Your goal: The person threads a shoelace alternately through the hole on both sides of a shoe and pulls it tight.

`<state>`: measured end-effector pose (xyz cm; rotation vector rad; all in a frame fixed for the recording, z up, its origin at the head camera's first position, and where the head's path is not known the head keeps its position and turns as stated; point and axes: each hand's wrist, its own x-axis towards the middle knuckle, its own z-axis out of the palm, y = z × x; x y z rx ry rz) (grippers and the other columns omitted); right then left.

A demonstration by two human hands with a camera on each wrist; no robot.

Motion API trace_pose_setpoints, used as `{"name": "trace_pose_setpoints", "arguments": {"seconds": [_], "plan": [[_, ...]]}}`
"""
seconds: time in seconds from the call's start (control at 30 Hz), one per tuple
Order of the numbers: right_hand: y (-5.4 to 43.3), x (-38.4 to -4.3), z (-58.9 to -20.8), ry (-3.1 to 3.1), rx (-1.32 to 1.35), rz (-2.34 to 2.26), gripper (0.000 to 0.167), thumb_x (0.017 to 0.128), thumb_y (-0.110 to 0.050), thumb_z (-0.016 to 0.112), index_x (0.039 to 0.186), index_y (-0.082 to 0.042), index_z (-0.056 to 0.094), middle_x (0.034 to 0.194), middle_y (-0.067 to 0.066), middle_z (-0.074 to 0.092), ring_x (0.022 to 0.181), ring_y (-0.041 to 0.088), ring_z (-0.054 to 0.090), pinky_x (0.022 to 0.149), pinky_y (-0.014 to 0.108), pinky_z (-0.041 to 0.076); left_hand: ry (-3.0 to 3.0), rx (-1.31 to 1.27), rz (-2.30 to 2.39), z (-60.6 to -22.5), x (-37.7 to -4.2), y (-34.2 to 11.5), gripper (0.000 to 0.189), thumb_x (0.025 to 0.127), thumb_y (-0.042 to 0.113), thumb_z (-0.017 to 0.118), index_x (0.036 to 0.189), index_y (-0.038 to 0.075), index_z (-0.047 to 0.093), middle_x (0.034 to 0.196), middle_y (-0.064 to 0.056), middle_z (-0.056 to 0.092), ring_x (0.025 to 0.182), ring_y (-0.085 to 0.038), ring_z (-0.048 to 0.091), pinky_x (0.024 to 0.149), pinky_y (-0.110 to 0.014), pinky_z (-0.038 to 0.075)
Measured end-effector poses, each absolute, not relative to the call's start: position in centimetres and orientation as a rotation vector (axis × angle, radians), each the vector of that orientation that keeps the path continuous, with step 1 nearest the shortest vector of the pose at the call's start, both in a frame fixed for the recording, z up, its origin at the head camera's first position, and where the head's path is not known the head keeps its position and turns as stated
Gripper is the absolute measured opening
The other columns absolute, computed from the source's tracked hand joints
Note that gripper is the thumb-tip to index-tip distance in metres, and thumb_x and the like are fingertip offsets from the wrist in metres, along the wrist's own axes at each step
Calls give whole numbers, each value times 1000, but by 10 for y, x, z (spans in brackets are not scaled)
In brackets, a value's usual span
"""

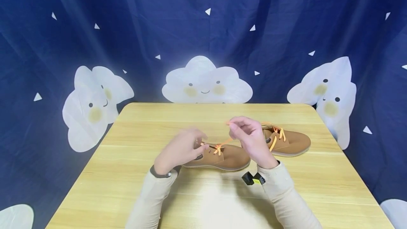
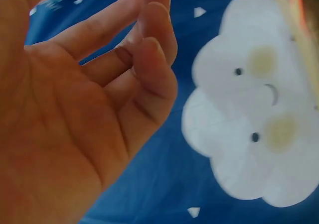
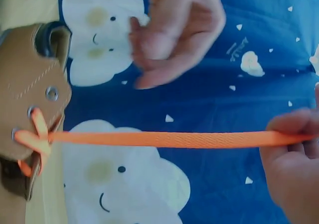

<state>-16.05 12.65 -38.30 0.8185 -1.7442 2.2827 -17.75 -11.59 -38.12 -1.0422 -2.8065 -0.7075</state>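
A brown lace-up shoe [image 1: 235, 156] sits on the table with its toe to the right. My right hand [image 1: 249, 139] pinches an orange shoelace [image 3: 199, 140] between thumb and fingers. The lace runs taut from the shoe's lacing up to that hand. In the right wrist view the lace crosses at two eyelets, and the eyelet [image 3: 52, 93] nearest the collar has no lace through it. Over the shoe's heel end is my left hand [image 1: 179, 149], blurred, fingers loosely bent, with nothing in them in the left wrist view [image 2: 99, 99].
Another brown shoe [image 1: 292, 142] with orange laces stands to the right, partly behind my right hand. Both shoes are on a light wooden table [image 1: 127, 186]. Behind it hangs a dark blue curtain [image 1: 178, 27] with white clouds.
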Motion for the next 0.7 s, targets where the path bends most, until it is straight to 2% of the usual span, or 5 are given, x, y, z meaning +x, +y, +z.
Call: {"name": "trace_pose_setpoints", "arguments": {"seconds": [0.1,0.3,0.43,0.53,0.7], "plan": [[130,-166,-386,-1817,714,2189,19,102,-1,59,105,-10,76,69,-8,57,58,12,42,53,21,39,-2870,-1081,-649,-396,-188,-110,9,91,24,75,89,15,72,85,1,62,76,-10,53,64,-26,47],[130,-181,-399,-2048,640,1917,14,101,-3,62,107,1,74,76,-4,55,63,9,41,63,25,40,-2974,-1086,-612,-412,-195,-103,18,88,15,78,76,17,65,66,7,42,63,-7,42,55,-22,33],[128,-189,-408,-2268,635,1730,15,103,-7,61,108,-2,74,88,4,60,72,10,47,66,22,42,-2992,-1063,-655,-413,-194,-101,7,89,10,78,88,13,72,75,7,54,67,-7,49,61,-23,43],[128,-192,-415,-2442,655,1556,16,104,-9,60,107,-7,75,92,7,60,75,12,49,69,23,44,-2983,-1057,-667,-413,-193,-101,11,88,8,79,98,10,73,87,4,63,75,-8,55,69,-25,50],[126,-197,-426,-2594,745,1253,13,103,-10,62,101,-11,74,90,4,60,74,13,48,69,26,45,-2937,-1102,-650,-416,-195,-100,14,87,5,77,96,11,70,91,2,66,80,-10,59,72,-26,53]]}}
